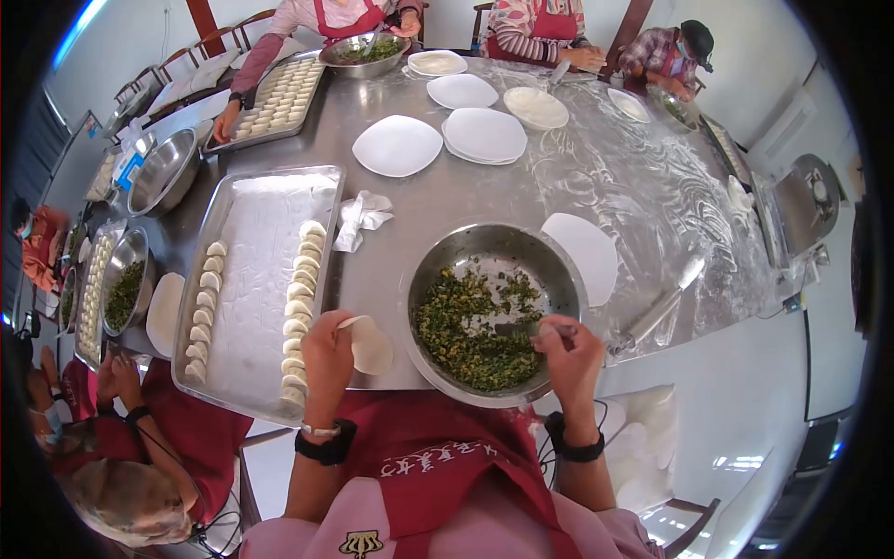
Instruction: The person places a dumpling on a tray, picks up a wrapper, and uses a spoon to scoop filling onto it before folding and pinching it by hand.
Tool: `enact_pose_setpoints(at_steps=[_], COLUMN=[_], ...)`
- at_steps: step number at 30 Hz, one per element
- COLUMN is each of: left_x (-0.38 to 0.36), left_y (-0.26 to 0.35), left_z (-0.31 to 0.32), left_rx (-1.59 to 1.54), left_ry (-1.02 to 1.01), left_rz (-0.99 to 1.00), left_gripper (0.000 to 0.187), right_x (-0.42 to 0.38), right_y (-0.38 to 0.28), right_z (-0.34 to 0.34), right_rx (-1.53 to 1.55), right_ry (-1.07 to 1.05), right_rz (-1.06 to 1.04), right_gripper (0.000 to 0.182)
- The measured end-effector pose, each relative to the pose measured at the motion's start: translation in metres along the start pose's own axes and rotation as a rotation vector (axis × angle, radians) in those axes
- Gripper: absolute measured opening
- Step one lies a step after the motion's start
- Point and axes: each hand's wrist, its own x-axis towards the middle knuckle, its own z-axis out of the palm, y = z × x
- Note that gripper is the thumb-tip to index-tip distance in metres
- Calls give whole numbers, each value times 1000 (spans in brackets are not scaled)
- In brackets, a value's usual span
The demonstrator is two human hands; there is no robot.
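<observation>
A round, thin dumpling wrapper (372, 348) hangs from my left hand (330, 352), pinched between thumb and fingers beside the tray's near right corner. My right hand (568, 351) is closed on a flat metal utensil (510, 329) whose end sits in chopped green and yellow filling (484, 359). That filling lies in a large steel bowl (417, 279) at the table's near edge. To the left, a metal tray (256, 270) holds two rows of folded dumplings, a longer row (299, 307) on the right and a shorter one (204, 312) on the left.
White plates (398, 146) stand farther back, one plate (587, 256) tucked behind the bowl. A floury rolling pin or scraper-like tool (656, 315) lies at right on flour. Crumpled tissue (363, 216) touches the tray. Several people in red aprons work around the table, with another dumpling tray (284, 98).
</observation>
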Motion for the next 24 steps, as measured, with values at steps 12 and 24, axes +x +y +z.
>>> enact_pose_setpoints(at_steps=[12, 24], left_x=[-12, -20], left_y=[21, 39], left_z=[-4, 22], left_rx=[-1211, -1322], left_ry=[-173, -278], left_rz=[-591, -629], left_gripper=[33, 33], right_x=[45, 32], right_y=[31, 31], right_z=[39, 61], right_rx=[76, 422], right_ry=[31, -108], right_rz=[40, 363], right_gripper=[16, 17])
